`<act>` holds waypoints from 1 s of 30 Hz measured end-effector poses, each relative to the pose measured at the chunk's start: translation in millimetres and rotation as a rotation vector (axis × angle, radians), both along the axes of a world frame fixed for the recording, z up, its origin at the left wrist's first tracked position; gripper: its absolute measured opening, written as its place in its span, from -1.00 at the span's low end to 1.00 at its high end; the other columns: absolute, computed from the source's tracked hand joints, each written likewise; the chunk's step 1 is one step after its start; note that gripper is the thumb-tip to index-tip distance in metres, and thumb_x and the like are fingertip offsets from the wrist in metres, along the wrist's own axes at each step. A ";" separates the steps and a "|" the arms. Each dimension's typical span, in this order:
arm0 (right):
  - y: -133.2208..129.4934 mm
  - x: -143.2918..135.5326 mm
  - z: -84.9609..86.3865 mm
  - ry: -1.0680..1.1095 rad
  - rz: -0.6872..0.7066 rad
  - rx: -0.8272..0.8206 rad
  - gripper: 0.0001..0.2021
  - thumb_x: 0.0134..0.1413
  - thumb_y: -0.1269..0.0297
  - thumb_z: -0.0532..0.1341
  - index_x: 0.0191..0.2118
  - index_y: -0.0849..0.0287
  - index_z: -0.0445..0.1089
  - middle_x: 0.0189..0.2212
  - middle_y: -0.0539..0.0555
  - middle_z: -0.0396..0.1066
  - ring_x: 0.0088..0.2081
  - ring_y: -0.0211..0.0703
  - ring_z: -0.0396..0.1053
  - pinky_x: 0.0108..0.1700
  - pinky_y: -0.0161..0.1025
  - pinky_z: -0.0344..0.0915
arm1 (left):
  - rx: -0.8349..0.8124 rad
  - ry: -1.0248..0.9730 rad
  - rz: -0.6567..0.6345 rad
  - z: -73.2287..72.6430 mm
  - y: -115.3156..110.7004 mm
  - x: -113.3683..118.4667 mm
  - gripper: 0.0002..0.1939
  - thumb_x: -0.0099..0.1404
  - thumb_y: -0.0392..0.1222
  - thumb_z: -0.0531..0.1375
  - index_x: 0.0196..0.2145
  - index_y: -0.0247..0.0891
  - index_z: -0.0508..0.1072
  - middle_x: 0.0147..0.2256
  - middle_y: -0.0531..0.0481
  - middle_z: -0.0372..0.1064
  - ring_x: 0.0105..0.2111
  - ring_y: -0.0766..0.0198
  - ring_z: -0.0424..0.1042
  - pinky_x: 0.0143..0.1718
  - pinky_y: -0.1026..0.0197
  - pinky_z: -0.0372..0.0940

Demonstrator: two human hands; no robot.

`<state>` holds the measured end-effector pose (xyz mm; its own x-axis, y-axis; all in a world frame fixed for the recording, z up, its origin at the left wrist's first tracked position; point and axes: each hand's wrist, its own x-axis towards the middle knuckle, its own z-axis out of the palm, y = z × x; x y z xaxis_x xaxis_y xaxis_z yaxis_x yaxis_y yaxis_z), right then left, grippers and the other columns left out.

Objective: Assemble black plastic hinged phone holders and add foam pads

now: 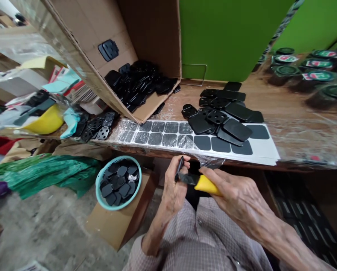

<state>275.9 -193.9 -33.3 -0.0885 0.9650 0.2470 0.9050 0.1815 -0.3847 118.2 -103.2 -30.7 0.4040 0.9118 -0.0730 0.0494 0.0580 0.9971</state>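
Observation:
My left hand (172, 190) pinches a small black plastic piece (179, 168), seen nearly edge-on, in front of the table edge. Closed round a yellow-handled knife (208, 185) is my right hand (236, 190); the dark blade points left, and its tip is at the black piece. Whether it touches cannot be made out. Just beyond my hands, a white sheet of dark grey rounded-square stickers (202, 143) lies along the table edge, partly under clear film. On its right half rests a loose heap of black plates (222, 109), some with holes.
An open cardboard box (151, 107) on its side holds many black pieces. Below, a turquoise basket (97, 180) of black plates stands on a carton (140, 210). Green panels (219, 37) rise behind the table. Lidded jars (315, 81) stand at right, clutter at left.

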 end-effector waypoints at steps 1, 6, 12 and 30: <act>0.7 -1.0 0.7 -0.048 0.021 0.001 -0.53 0.10 0.46 -0.01 0.14 0.16 0.26 -0.17 0.21 0.49 -0.32 -0.06 0.48 -0.41 -0.21 0.36 | 0.022 0.037 0.006 -0.8 -0.7 -0.7 -0.81 0.33 -0.12 0.06 -0.15 -0.18 0.37 -0.20 -0.04 0.40 -0.19 0.21 0.38 -0.09 0.18 0.25; 5.3 -9.8 14.7 -0.148 -0.015 0.123 -0.55 0.03 0.55 -0.01 0.05 0.20 0.29 -0.28 0.17 0.48 -0.37 -0.12 0.46 -0.40 -0.25 0.34 | 0.100 0.197 0.023 -3.0 -1.0 -2.5 -0.80 0.36 -0.12 0.02 -0.13 -0.19 0.35 -0.12 -0.09 0.37 -0.10 0.15 0.36 -0.01 0.11 0.19; 0.8 -10.8 17.0 -0.213 -0.046 0.075 -0.48 -0.03 0.53 0.02 0.09 0.12 0.31 -0.22 0.17 0.50 -0.27 -0.05 0.47 -0.29 -0.19 0.35 | 0.200 0.263 0.049 -7.6 0.5 -3.6 -0.83 0.33 -0.24 0.04 -0.16 -0.15 0.39 -0.19 -0.04 0.36 -0.18 0.17 0.36 -0.09 0.15 0.20; 2.4 -7.5 -17.0 1.260 -0.491 -0.544 -0.57 -0.08 -0.10 0.34 -0.34 0.22 0.38 -0.67 -0.06 0.27 -0.67 -0.40 0.05 -0.63 -0.40 -0.04 | -0.569 -0.564 0.101 12.0 6.3 14.2 -0.81 0.10 -0.30 0.17 -0.29 -0.24 0.50 -0.37 0.02 0.45 -0.24 0.20 0.47 -0.09 0.15 0.31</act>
